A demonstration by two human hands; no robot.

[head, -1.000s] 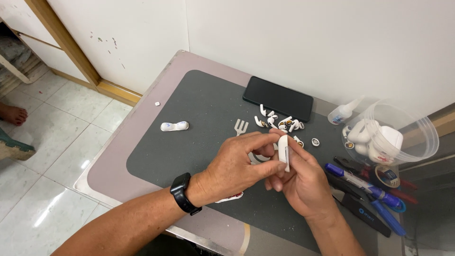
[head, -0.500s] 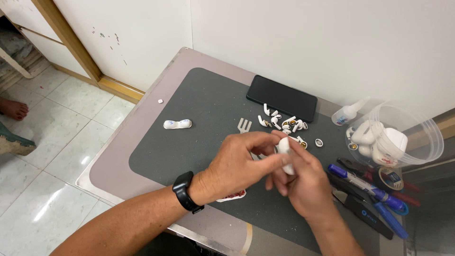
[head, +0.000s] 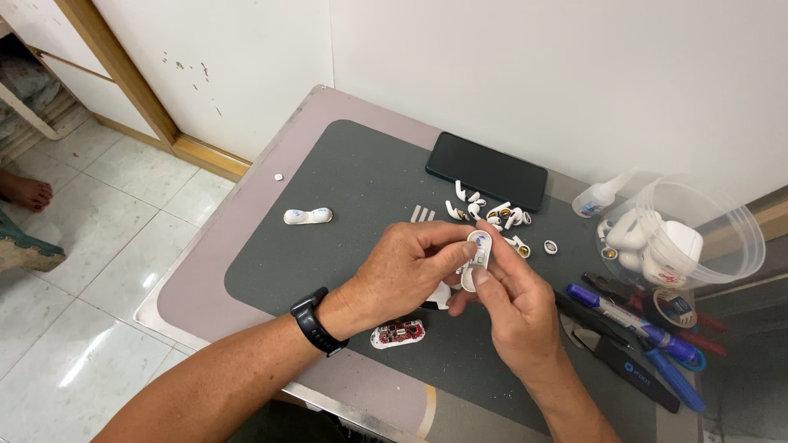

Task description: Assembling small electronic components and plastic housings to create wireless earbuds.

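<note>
Both my hands meet over the middle of the grey mat, well in from the table edge. Open mat to the left and towards the near edge; right side is crowded.

Left hand and right hand are both pinched on a small white oblong plastic shell, smooth and glossy, rounded ends, held upright between the fingertips just above the mat. Left thumb and forefinger take the upper end, right fingers the lower. Black watch on the left wrist.

On the mat:
- red circuit board in a white shell half, just below the left hand
- another white shell piece, alone at left, well apart
- scatter of small white earbud parts just beyond the hands
- black phone, flat, glossy, at the far edge by the wall

Right side: clear round plastic tub holding white earbud cases, contents partly blurred. Small glue bottle beside it. Blue marker and dark hand tools lie near the right hand.
</note>
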